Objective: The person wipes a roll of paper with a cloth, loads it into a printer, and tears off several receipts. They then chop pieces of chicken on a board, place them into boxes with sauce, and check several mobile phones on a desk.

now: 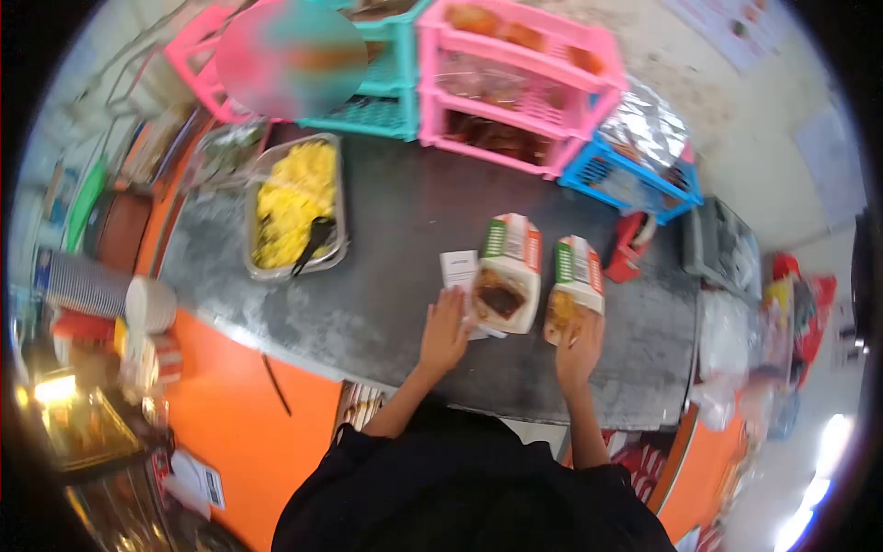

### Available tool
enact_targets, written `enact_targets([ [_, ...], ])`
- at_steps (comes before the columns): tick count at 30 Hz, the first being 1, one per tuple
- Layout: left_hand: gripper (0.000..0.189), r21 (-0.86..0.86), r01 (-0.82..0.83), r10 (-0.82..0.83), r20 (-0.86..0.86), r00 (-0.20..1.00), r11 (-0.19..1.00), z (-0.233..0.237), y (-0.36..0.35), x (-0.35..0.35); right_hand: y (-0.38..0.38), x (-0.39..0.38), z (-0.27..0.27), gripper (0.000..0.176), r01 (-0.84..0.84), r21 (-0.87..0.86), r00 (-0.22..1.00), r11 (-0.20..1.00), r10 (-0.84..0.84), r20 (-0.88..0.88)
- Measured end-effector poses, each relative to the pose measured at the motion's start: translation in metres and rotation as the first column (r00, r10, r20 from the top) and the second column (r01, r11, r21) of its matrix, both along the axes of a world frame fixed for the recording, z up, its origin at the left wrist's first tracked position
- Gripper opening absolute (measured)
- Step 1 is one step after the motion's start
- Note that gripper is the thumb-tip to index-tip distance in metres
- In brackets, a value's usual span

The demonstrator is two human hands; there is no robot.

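Two food boxes with white, green and orange printing are on the dark counter. The larger box (509,273) has dark brown food at its near end. The smaller box (577,281), to its right, shows golden food. My left hand (445,329) lies with its fingers extended on a white paper slip (458,269), beside the larger box's left side. My right hand (580,348) is at the near end of the smaller box, its fingers against the box and partly over the golden food; its grip is unclear.
A clear tray (343,202) of yellow food with a black spoon is at the left. Pink baskets (515,101), a teal basket (386,115) and a blue basket (598,175) line the back. A red tape dispenser (627,248) stands right of the boxes. Stacked cups (87,282) are far left.
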State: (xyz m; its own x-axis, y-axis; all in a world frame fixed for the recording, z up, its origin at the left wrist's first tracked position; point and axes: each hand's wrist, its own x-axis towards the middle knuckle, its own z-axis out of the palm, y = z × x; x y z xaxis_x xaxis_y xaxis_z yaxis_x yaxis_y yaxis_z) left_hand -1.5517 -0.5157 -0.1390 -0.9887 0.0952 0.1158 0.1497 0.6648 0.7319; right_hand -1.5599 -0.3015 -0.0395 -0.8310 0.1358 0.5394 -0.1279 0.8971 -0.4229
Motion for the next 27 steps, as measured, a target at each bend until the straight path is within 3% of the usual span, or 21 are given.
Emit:
enact_targets([
  [2, 0.051, -0.049, 0.023, -0.024, -0.035, 0.999, 0.999, 0.0, -0.006, 0.008, -0.061, 0.003, 0.005, 0.017, -0.347, -0.139, 0.918, 0.928, 0.366, 0.154],
  [3, 0.05, -0.083, 0.059, -0.062, -0.033, 0.998, 0.995, 0.005, -0.01, 0.01, -0.097, 0.006, 0.008, 0.017, -0.493, -0.181, 0.821, 0.851, 0.524, 0.228],
  [4, 0.05, -0.096, 0.019, -0.021, -0.019, 1.0, 0.995, 0.003, -0.011, 0.013, -0.132, 0.009, 0.0, 0.022, -0.641, -0.292, 0.692, 0.71, 0.699, 0.182],
  [5, 0.046, -0.063, 0.01, -0.015, -0.075, 0.997, 0.998, -0.001, -0.009, 0.014, -0.175, 0.007, 0.005, 0.025, -0.748, -0.029, 0.635, 0.664, 0.727, 0.262],
  [6, 0.042, -0.027, 0.01, -0.013, -0.133, 0.991, 1.0, -0.004, -0.007, 0.015, -0.208, 0.011, -0.002, 0.025, -0.875, -0.276, 0.356, 0.398, 0.915, 0.192],
  [7, 0.042, -0.029, -0.011, 0.007, -0.125, 0.992, 1.0, -0.004, -0.006, 0.016, -0.24, 0.02, -0.028, 0.026, -0.926, -0.301, 0.13, 0.228, 0.941, 0.311],
  [9, 0.04, -0.014, 0.011, -0.012, -0.115, 0.993, 1.0, 0.003, -0.01, 0.015, -0.302, 0.035, -0.038, 0.026, -0.989, -0.138, -0.074, -0.055, 0.988, 0.137],
  [10, 0.039, 0.013, 0.017, -0.015, -0.124, 0.992, 1.0, 0.009, -0.012, 0.016, -0.328, 0.046, -0.046, 0.026, -0.987, -0.088, -0.143, -0.134, 0.984, 0.107],
  [11, 0.039, 0.007, 0.022, -0.021, -0.127, 0.992, 1.0, 0.005, -0.015, 0.016, -0.353, 0.056, -0.057, 0.025, -0.979, -0.029, -0.205, -0.203, 0.975, 0.083],
  [13, 0.038, 0.044, 0.053, -0.047, -0.139, 0.989, 0.998, -0.004, -0.015, 0.013, -0.39, 0.079, -0.086, 0.016, -0.981, 0.041, -0.186, -0.19, 0.978, 0.099],
  [15, 0.037, 0.183, 0.031, -0.007, -0.129, 0.992, 0.983, 0.009, -0.016, 0.014, -0.416, 0.085, -0.119, 0.008, -0.946, 0.11, -0.271, -0.306, 0.928, 0.254],
  [16, 0.037, 0.272, 0.047, -0.012, -0.128, 0.992, 0.961, 0.01, -0.015, 0.013, -0.424, 0.094, -0.12, 0.009, -0.963, 0.127, -0.167, -0.236, 0.898, 0.407],
  [17, 0.037, 0.211, 0.048, -0.015, -0.156, 0.988, 0.976, 0.015, -0.015, 0.011, -0.433, 0.099, -0.146, 0.011, -0.965, 0.051, -0.248, -0.257, 0.959, 0.139],
  [18, 0.037, 0.157, 0.04, -0.011, -0.181, 0.983, 0.987, 0.018, -0.015, 0.011, -0.421, 0.097, -0.133, 0.011, -0.963, 0.22, -0.153, -0.155, 0.988, 0.023],
  [20, 0.036, 0.129, 0.035, -0.01, -0.188, 0.982, 0.991, 0.006, -0.012, 0.014, -0.41, 0.105, -0.116, 0.007, -0.979, 0.111, -0.171, -0.17, 0.985, 0.005],
  [22, 0.036, 0.131, 0.05, -0.017, -0.244, 0.97, 0.99, -0.001, -0.011, 0.014, -0.369, 0.1, -0.056, 0.014, -0.998, 0.018, -0.065, -0.064, 0.995, -0.075],
  [23, 0.036, 0.099, 0.057, -0.032, -0.234, 0.972, 0.993, -0.001, -0.013, 0.016, -0.342, 0.092, -0.031, 0.014, -0.999, 0.034, 0.007, 0.009, 0.998, -0.064],
  [25, 0.037, 0.04, 0.093, -0.081, -0.228, 0.97, 0.995, 0.013, -0.012, 0.024, -0.278, 0.079, 0.006, 0.031, -0.953, -0.279, 0.163, 0.114, 0.974, -0.16],
  [27, 0.039, -0.013, 0.097, -0.096, -0.328, 0.94, 0.995, 0.01, -0.007, 0.039, -0.192, 0.062, 0.015, 0.026, -0.839, -0.32, 0.514, 0.441, 0.834, -0.2],
])
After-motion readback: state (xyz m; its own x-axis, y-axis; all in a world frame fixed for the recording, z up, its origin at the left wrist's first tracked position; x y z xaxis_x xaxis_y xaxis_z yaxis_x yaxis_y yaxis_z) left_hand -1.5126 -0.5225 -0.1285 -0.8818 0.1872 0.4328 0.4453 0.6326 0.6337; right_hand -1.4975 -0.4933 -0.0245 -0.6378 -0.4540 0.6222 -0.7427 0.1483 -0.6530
